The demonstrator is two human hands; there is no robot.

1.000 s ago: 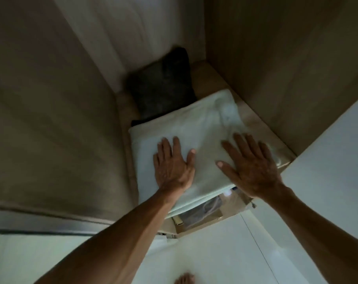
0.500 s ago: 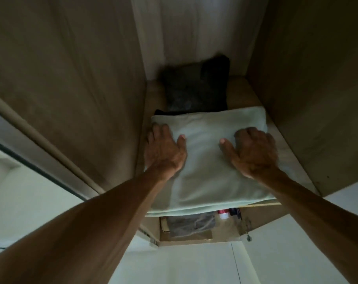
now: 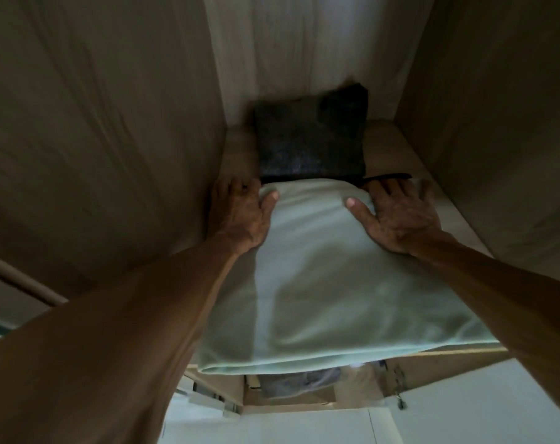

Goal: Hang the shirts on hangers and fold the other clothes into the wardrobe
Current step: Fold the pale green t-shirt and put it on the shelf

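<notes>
A folded pale green cloth (image 3: pixel 320 283) lies on a wooden wardrobe shelf (image 3: pixel 439 219), its near edge hanging slightly over the shelf front. My left hand (image 3: pixel 240 216) rests flat at its far left corner, thumb on top of the cloth and fingers spread on the shelf beside it. At the far right corner my right hand (image 3: pixel 397 216) lies the same way, thumb on the cloth and fingers apart. The cloth bunches up a little between the two thumbs. Behind it sits a folded dark grey garment (image 3: pixel 310 136), touching the cloth's far edge.
Wooden side walls (image 3: pixel 96 139) stand close on both sides, and a pale back panel (image 3: pixel 304 43) closes the compartment. Below the shelf front, a lower compartment holds a grey folded item (image 3: pixel 297 381) and small objects. A white door (image 3: pixel 496 405) stands at the lower right.
Both hands have slid from the middle of the green cloth to its far corners. The cloth has moved deeper on the shelf, up against the dark garment.
</notes>
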